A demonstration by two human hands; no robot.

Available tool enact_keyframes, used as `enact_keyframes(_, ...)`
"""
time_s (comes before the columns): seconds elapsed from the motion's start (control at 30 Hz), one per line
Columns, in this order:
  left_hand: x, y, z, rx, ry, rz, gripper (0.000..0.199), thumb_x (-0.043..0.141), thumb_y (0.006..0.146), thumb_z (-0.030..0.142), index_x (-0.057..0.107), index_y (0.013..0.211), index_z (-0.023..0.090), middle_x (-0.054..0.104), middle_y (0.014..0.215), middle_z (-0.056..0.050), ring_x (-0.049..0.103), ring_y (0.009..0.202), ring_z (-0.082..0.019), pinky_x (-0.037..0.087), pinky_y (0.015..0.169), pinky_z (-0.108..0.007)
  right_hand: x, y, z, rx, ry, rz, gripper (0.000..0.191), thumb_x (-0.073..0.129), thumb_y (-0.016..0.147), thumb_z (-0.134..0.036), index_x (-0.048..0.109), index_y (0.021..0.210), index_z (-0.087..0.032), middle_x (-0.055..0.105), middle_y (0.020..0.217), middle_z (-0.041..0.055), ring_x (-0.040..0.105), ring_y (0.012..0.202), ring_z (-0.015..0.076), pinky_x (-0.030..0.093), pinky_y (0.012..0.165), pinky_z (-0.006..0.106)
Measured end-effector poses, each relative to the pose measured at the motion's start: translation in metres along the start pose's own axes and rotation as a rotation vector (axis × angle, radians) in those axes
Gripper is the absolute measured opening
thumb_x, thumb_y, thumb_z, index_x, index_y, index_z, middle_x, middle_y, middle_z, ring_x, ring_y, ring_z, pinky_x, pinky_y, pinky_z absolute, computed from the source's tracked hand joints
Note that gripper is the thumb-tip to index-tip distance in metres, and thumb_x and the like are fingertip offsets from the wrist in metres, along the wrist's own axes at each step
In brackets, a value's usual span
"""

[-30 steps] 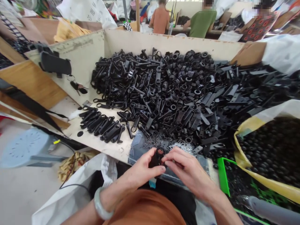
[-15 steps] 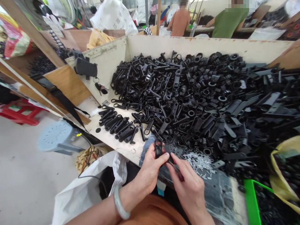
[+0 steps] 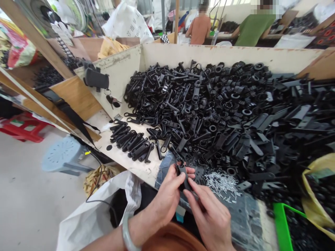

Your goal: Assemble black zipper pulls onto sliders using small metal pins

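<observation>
A black plastic part with a ring at one end [image 3: 186, 182] is held upright at a slant between my two hands. My left hand [image 3: 167, 195] wraps round it with the thumb on its face, the ring sticking out above. Fingers of my right hand [image 3: 211, 212] pinch its lower end. Just beyond lies a dark work mat [image 3: 240, 212] with a pile of small silver pins [image 3: 222, 183] and tiny black pieces on it. Left of my hands, several black handle-shaped parts [image 3: 132, 142] lie in a slanting row on the pale tabletop.
A large heap of black plastic parts [image 3: 193, 101] fills the walled table. A green crate [image 3: 281, 223] and a yellow sack [image 3: 309, 181] stand at right. At left are a white sack [image 3: 78, 223], a blue stool [image 3: 61, 153] and hanging keys [image 3: 112, 99]. Two people work behind.
The black part has turned to show its long flat face, and fingers of my left hand now stretch out behind it. The view has shifted slightly.
</observation>
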State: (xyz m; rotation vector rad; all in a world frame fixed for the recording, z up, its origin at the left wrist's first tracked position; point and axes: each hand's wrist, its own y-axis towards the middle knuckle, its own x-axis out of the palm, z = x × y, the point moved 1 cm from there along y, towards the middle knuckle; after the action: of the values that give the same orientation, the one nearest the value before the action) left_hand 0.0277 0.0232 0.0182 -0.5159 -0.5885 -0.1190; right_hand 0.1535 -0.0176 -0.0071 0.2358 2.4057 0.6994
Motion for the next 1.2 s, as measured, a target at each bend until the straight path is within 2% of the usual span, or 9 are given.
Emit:
enact_keyframes(0.27, -0.001, 0.002, -0.006, 0.025, -0.018, -0.013, 0.024, 0.069, 0.091, 0.037, 0.067, 0.110, 0.021, 0.068, 0.123, -0.008, 0.055, 0.121, -0.024, 0.039, 0.109, -0.039, -0.005, 0.001, -0.005, 0.003, 0.025, -0.011, 0.037, 0.062, 0.095, -0.012, 0.069, 0.130, -0.022, 0.077, 0.097, 0.0071, 0.076, 0.080, 0.0177, 0.062, 0.071, 0.024)
enact_keyframes(0.43, 0.001, 0.000, -0.007, 0.018, -0.035, -0.026, 0.026, 0.071, 0.091, 0.038, 0.068, 0.111, 0.022, 0.069, 0.123, -0.008, 0.056, 0.122, -0.023, 0.040, 0.108, -0.038, -0.004, 0.002, -0.007, 0.016, 0.021, 0.004, 0.035, 0.063, 0.095, -0.012, 0.070, 0.128, -0.021, 0.077, 0.098, 0.0070, 0.076, 0.081, 0.0173, 0.062, 0.073, 0.024)
enact_keyframes(0.67, 0.003, -0.001, -0.008, 0.003, 0.010, 0.017, 0.036, 0.078, 0.084, 0.042, 0.070, 0.112, 0.021, 0.067, 0.130, -0.010, 0.051, 0.130, -0.026, 0.040, 0.111, -0.039, -0.002, -0.003, -0.005, -0.024, -0.079, 0.021, 0.033, 0.064, 0.095, -0.012, 0.070, 0.127, -0.019, 0.076, 0.094, 0.0075, 0.075, 0.081, 0.0174, 0.061, 0.075, 0.025)
enact_keyframes(0.77, 0.005, -0.001, -0.008, -0.016, 0.016, 0.046, 0.040, 0.081, 0.080, 0.045, 0.071, 0.109, 0.019, 0.071, 0.122, -0.011, 0.057, 0.123, -0.026, 0.045, 0.103, -0.036, 0.000, -0.006, -0.003, -0.023, -0.116, 0.026, 0.033, 0.063, 0.096, -0.014, 0.071, 0.128, -0.020, 0.076, 0.091, 0.0071, 0.075, 0.078, 0.0170, 0.060, 0.072, 0.024)
enact_keyframes(0.87, 0.005, -0.001, -0.007, -0.037, 0.044, 0.050, 0.043, 0.080, 0.080, 0.049, 0.069, 0.108, 0.018, 0.074, 0.106, -0.010, 0.066, 0.100, -0.021, 0.050, 0.087, -0.030, -0.001, -0.007, -0.004, 0.009, -0.068, 0.011, 0.031, 0.063, 0.096, -0.017, 0.073, 0.125, -0.022, 0.076, 0.092, 0.0069, 0.075, 0.080, 0.0178, 0.060, 0.073, 0.025)
enact_keyframes(0.97, 0.000, 0.002, -0.005, -0.034, 0.108, 0.019, 0.045, 0.079, 0.080, 0.052, 0.067, 0.107, 0.017, 0.072, 0.095, -0.006, 0.065, 0.083, -0.016, 0.052, 0.074, -0.026, -0.007, -0.003, -0.005, 0.123, 0.052, -0.011, 0.024, 0.064, 0.096, -0.021, 0.076, 0.116, -0.023, 0.075, 0.089, 0.0053, 0.070, 0.070, 0.0151, 0.058, 0.064, 0.024)
enact_keyframes(1.03, -0.005, 0.003, -0.005, -0.018, 0.180, -0.038, 0.047, 0.076, 0.082, 0.054, 0.067, 0.109, 0.017, 0.070, 0.088, -0.004, 0.063, 0.074, -0.015, 0.052, 0.066, -0.025, -0.011, 0.003, -0.001, 0.269, 0.117, 0.001, 0.019, 0.068, 0.094, -0.028, 0.077, 0.111, -0.023, 0.070, 0.080, 0.0024, 0.060, 0.058, 0.0124, 0.053, 0.055, 0.023)
enact_keyframes(1.13, -0.012, 0.002, -0.004, 0.001, 0.370, -0.164, 0.049, 0.065, 0.090, 0.058, 0.065, 0.117, 0.017, 0.061, 0.068, 0.001, 0.053, 0.053, -0.011, 0.045, 0.050, -0.022, -0.011, 0.015, 0.007, 0.526, 0.287, -0.026, 0.029, 0.074, 0.088, -0.041, 0.075, 0.107, -0.020, 0.062, 0.077, 0.0005, 0.053, 0.055, 0.0114, 0.049, 0.049, 0.023)
enact_keyframes(1.2, -0.015, -0.003, -0.001, 0.008, 0.514, -0.226, 0.049, 0.057, 0.095, 0.057, 0.063, 0.123, 0.016, 0.055, 0.060, 0.004, 0.047, 0.046, -0.009, 0.040, 0.047, -0.020, -0.006, 0.022, 0.009, 0.665, 0.510, -0.119, 0.035, 0.075, 0.084, -0.048, 0.073, 0.101, -0.018, 0.060, 0.076, -0.0004, 0.052, 0.054, 0.0107, 0.048, 0.048, 0.023)
